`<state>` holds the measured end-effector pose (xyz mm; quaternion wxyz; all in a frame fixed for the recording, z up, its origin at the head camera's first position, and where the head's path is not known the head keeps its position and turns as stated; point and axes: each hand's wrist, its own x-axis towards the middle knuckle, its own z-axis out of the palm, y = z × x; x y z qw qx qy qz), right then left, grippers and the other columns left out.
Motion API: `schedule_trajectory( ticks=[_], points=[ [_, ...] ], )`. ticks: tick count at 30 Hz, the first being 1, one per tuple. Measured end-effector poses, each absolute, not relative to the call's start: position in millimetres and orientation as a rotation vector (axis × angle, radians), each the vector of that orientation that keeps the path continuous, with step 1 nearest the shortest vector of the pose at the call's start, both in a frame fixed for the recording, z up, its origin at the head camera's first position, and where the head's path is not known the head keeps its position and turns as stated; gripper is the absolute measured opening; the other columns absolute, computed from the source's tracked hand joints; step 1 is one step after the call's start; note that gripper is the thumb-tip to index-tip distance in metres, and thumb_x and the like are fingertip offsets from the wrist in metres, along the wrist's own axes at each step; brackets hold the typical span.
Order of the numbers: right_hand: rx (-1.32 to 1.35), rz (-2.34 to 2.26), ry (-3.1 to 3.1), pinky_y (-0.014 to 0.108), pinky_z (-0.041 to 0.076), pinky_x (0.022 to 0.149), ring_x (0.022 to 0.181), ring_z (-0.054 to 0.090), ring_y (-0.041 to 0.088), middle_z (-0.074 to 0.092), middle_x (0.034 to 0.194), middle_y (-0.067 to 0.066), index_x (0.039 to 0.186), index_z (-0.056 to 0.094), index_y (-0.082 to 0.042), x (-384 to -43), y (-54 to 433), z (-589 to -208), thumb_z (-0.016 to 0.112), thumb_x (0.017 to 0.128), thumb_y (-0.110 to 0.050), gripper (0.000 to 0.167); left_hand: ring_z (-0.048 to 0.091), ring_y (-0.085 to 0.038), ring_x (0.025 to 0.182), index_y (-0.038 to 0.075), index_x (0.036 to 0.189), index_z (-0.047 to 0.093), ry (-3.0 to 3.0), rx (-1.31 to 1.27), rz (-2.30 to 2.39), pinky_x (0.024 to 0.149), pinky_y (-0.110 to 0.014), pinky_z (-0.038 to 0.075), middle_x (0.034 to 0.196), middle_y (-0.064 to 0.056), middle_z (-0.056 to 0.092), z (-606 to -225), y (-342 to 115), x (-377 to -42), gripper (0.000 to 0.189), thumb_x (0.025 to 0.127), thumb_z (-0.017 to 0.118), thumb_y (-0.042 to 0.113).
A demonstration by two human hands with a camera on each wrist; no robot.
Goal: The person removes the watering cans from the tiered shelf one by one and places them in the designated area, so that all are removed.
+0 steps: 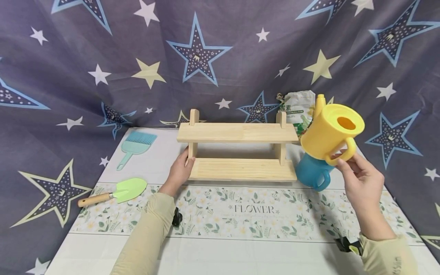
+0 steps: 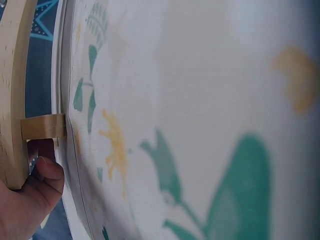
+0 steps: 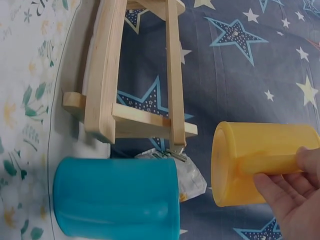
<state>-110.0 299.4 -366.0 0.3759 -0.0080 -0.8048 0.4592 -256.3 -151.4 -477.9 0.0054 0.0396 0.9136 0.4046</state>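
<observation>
A yellow watering can (image 1: 317, 135) hangs upright in the air on the right, gripped by its handle in my right hand (image 1: 364, 183). Below it a blue watering can (image 1: 309, 172) stands on the table; the right wrist view shows a gap between the two. In the middle stands a two-tier wooden shelf (image 1: 237, 131) with bare boards. My left hand (image 1: 179, 168) holds the shelf's left upright near the lower board, thumb in front. In the left wrist view, curled fingers (image 2: 50, 170) sit by the shelf's wooden leg (image 2: 44, 127).
A light blue dustpan and brush (image 1: 134, 145) lie at the back left of the table. Nearer is a green trowel (image 1: 130, 190) with a wooden handle. Behind the cans a white printed bag (image 1: 300, 109) leans by the starry curtain (image 1: 254, 68). A flower-print strip (image 1: 220, 225) crosses the tabletop.
</observation>
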Motion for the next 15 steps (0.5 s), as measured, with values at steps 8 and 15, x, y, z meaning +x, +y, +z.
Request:
schedule_trajectory(
  ticks=[8,15],
  points=[
    [-0.115,1.176,-2.078,0.008,0.049,0.079,0.087,0.066,-0.006,0.068,0.102,-0.017,0.129,0.065,-0.009,-107,311,-367,0.067,0.091,-0.004,0.038,0.033,-0.033,0.140,0.019,0.157,0.021,2.862,0.127,1.261,0.115,-0.051,0.026,0.155,-0.012,0.034,-478,-152,-257,0.058,0.105,0.043,0.029],
    [-0.189,1.166,-2.079,0.007,0.049,0.077,0.086,0.065,-0.007,0.069,0.105,-0.013,0.130,0.064,-0.011,-104,322,-367,0.068,0.091,-0.004,0.039,0.035,-0.034,0.139,0.019,0.157,0.022,2.872,0.135,1.266,0.113,-0.052,0.028,0.153,-0.014,0.036,-478,-152,-256,0.057,0.105,0.044,0.029]
  ],
)
